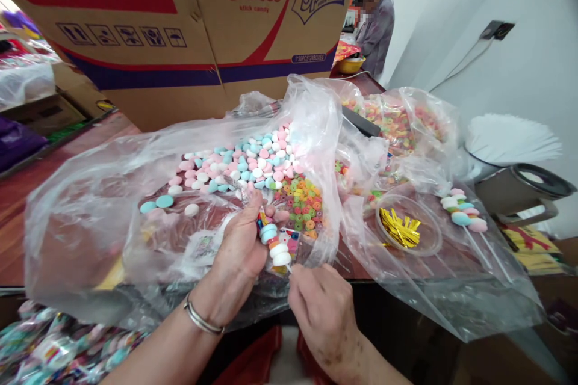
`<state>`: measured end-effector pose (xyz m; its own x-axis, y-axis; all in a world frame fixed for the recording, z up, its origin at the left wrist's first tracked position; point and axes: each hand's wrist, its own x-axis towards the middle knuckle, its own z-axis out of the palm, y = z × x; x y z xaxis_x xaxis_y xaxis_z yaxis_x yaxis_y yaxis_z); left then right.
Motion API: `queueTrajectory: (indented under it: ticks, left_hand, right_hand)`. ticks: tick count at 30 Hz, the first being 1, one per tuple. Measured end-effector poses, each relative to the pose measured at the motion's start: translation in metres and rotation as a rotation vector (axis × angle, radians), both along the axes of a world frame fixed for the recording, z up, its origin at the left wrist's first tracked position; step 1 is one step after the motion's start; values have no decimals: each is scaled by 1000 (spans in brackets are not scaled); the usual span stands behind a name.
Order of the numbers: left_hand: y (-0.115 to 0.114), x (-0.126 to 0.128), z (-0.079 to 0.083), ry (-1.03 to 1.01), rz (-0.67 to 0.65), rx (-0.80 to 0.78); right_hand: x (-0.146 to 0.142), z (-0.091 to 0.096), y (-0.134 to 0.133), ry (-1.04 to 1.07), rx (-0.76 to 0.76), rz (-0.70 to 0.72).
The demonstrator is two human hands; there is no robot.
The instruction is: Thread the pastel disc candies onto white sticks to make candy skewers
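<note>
My left hand (239,249), with a silver bangle on the wrist, is closed around the top of a candy skewer (274,243) threaded with blue, white and pink discs. My right hand (323,307) pinches the skewer's thin white stick from below. Both hands hover over the front of a large clear plastic bag (90,204) that holds a heap of pastel disc candies (239,165) and a patch of small colourful ring candies (303,204).
A big Cola and Sprite carton (189,30) stands behind the bag. To the right lie a clear cup of gold twist ties (401,227), finished skewers (465,213), more bagged ring candies (397,123) and a container of white sticks (510,141). Another person (374,21) stands far back.
</note>
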<state>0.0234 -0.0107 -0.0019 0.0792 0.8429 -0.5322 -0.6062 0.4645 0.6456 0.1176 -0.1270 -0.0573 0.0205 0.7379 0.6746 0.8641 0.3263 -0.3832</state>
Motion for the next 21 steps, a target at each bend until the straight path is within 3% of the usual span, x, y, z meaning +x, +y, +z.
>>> queueTrajectory:
  ticks: [6,11,14,18,21]
  left_hand:
    - [6,-2,-7,-7,-7,-57]
    - [1,0,-7,-106,-57,-9]
    - [-3,2,-7,-100,-72,21]
    - [-10,8,-8,-5,-33,48]
    - [-16,11,-6,24,-34,52]
  right_hand:
    - [1,-1,0,68,-96,28]
    - [4,0,-4,297,-251,44]
    - [3,1,-5,537,-419,103]
    - [-3,2,-1,1121,-734,190]
    - [-5,2,2,1256,-763,221]
